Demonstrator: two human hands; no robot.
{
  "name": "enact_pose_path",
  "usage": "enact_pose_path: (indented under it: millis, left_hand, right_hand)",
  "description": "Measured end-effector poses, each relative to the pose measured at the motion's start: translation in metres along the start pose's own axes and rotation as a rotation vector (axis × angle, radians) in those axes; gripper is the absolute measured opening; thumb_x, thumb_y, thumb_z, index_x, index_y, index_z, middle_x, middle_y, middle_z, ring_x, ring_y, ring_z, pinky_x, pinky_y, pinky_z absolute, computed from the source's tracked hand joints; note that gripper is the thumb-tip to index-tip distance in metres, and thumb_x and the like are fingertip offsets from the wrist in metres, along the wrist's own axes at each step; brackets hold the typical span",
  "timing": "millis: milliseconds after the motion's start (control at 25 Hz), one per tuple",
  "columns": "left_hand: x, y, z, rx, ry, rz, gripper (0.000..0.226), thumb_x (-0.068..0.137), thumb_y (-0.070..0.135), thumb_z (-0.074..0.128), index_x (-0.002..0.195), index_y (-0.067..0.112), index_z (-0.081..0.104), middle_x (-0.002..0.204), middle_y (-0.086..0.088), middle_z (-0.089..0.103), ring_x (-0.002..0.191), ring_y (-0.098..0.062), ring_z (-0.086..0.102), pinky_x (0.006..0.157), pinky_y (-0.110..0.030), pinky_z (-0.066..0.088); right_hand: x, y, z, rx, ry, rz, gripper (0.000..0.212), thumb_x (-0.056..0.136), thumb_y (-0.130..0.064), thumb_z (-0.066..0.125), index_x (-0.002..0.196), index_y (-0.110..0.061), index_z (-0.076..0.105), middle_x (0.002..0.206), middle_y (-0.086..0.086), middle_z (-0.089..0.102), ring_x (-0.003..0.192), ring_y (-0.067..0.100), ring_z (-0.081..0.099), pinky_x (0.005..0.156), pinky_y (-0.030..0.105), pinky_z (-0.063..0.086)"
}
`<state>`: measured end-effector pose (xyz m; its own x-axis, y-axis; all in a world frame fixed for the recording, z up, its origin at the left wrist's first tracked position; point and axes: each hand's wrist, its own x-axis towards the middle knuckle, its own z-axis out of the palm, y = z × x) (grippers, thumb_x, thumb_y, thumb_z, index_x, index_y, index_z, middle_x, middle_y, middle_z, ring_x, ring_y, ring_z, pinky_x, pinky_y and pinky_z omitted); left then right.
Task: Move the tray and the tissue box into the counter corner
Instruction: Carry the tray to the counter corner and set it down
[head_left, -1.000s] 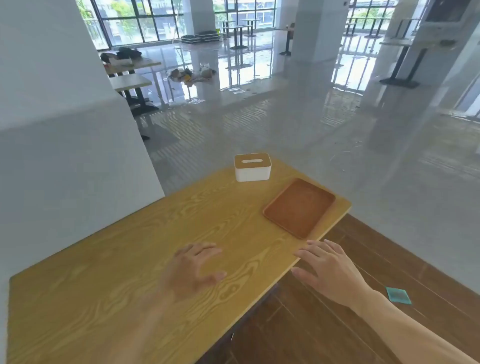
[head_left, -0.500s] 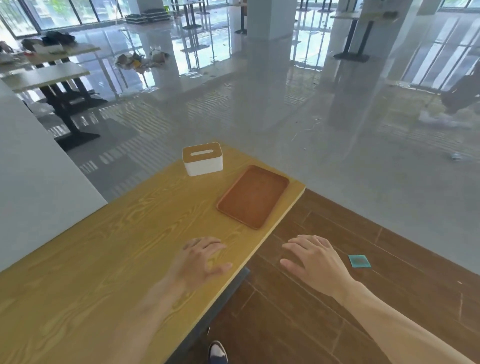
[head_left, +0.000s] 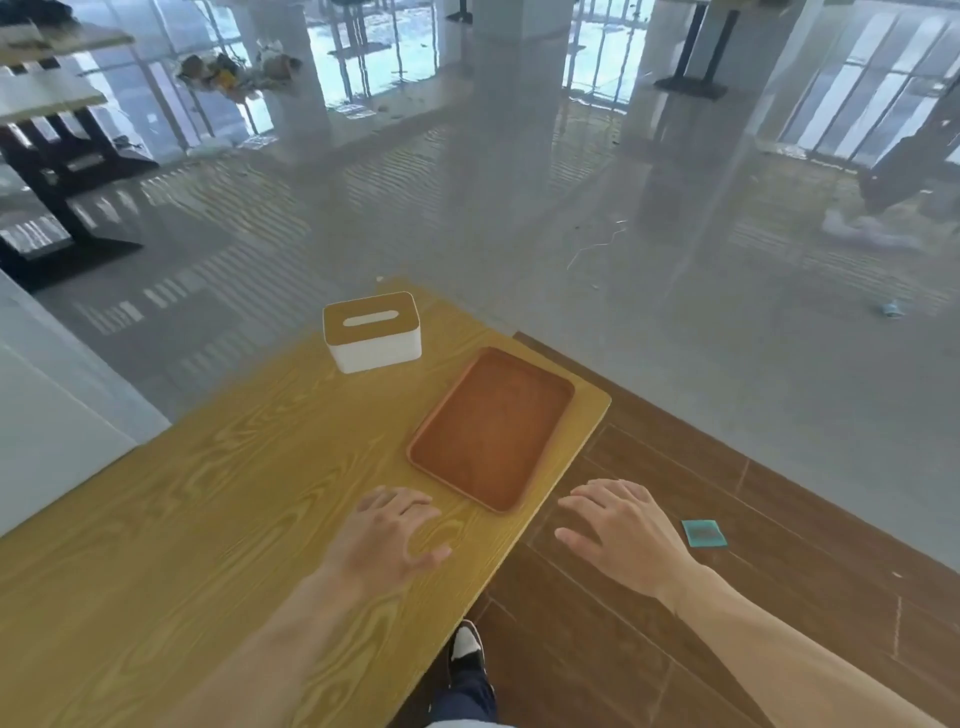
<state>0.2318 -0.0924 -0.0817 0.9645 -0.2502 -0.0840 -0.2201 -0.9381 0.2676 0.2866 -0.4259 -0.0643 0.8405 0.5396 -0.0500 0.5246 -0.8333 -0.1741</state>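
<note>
A flat brown tray (head_left: 491, 428) lies empty near the far right corner of the yellow wooden counter (head_left: 208, 493). Just beyond it to the left stands a white tissue box (head_left: 372, 331) with a wooden lid and a slot. My left hand (head_left: 387, 535) hovers palm down over the counter, a short way short of the tray's near left corner, fingers apart and empty. Off the counter's right edge, my right hand (head_left: 621, 530) is held over the floor, fingers spread, level with the tray's near end and apart from it.
A white wall (head_left: 47, 415) borders the counter on the left. Dark wood flooring (head_left: 727, 597) lies to the right with a small teal square (head_left: 704, 533) on it. My shoe (head_left: 466, 644) shows below the counter edge. Polished grey floor, pillars and tables lie beyond.
The view has shifted forward and right, bringing tray and tissue box closer. Both hands have moved toward the tray. Nothing has been touched.
</note>
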Motion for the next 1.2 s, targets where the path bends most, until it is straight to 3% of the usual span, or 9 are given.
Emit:
enact_pose_path:
  millis: [160,400,760,1040,1200]
  left_hand:
    - [0.029,-0.029,0.001,0.0,-0.082,-0.043,0.067,0.09,0.07,0.041,0.138,0.025,0.054,0.147,0.007,0.048,0.138,-0.01,0.036,0.119,-0.039,0.016]
    - [0.049,-0.05,0.015,-0.04,-0.118,-0.105,0.07,0.089,0.072,0.036,0.139,0.026,0.054,0.147,0.006,0.048,0.139,-0.009,0.035,0.119,-0.038,0.014]
    - [0.065,-0.053,0.054,-0.089,-0.172,-0.367,0.086,0.081,0.083,0.024,0.138,0.026,0.053,0.144,0.003,0.051,0.138,-0.014,0.036,0.118,-0.046,0.012]
    - [0.1,-0.019,0.086,-0.12,-0.277,-0.732,0.091,0.075,0.087,0.02,0.139,0.029,0.052,0.149,-0.002,0.044,0.142,-0.026,0.03,0.118,-0.051,0.011]
    - [0.118,0.001,0.096,-0.155,-0.197,-0.977,0.08,0.081,0.082,0.032,0.131,0.026,0.058,0.143,-0.004,0.05,0.132,-0.025,0.043,0.111,-0.049,0.025]
  right_hand:
    - [0.051,0.004,0.008,-0.019,-0.08,-0.026,0.055,0.097,-0.065,0.036,0.132,-0.03,0.061,0.135,-0.011,0.062,0.132,0.014,0.05,0.112,0.04,0.033]
    - [0.096,0.015,0.022,-0.044,-0.215,-0.067,0.056,0.097,-0.065,0.034,0.136,-0.032,0.057,0.138,-0.013,0.059,0.13,0.011,0.05,0.113,0.036,0.031]
    - [0.166,0.068,0.051,-0.151,-0.425,-0.125,0.056,0.096,-0.067,0.034,0.138,-0.034,0.053,0.139,-0.013,0.056,0.128,0.013,0.05,0.106,0.035,0.037]
    - [0.227,0.145,0.059,-0.083,-0.346,-0.142,0.048,0.095,-0.06,0.046,0.129,-0.03,0.06,0.133,-0.006,0.056,0.116,0.018,0.058,0.092,0.038,0.051]
    - [0.243,0.181,0.063,0.06,-0.318,0.036,0.057,0.09,-0.062,0.057,0.133,-0.025,0.053,0.133,0.003,0.055,0.106,0.024,0.064,0.084,0.046,0.057]
